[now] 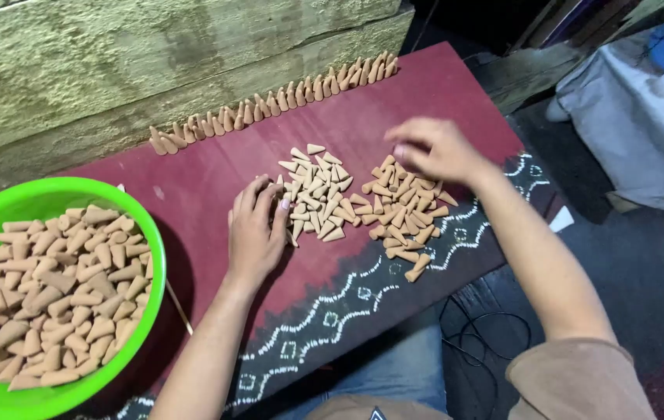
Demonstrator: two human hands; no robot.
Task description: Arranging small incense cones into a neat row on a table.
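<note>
Green bowl full of tan cones, close up.
Left hand rests flat, grip apart, on loose cones; right hand grip pinched together above the pile.

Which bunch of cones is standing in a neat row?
The row of cones along the wall: set side by side in a line, unlike the loose piles and the heap in the green bowl.

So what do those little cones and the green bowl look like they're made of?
The cones look like pressed clay or incense paste: matte, tan, with a dry, powdery surface. The green bowl looks like plastic: a bright, even colour and a smooth, slightly glossy rim.
</note>
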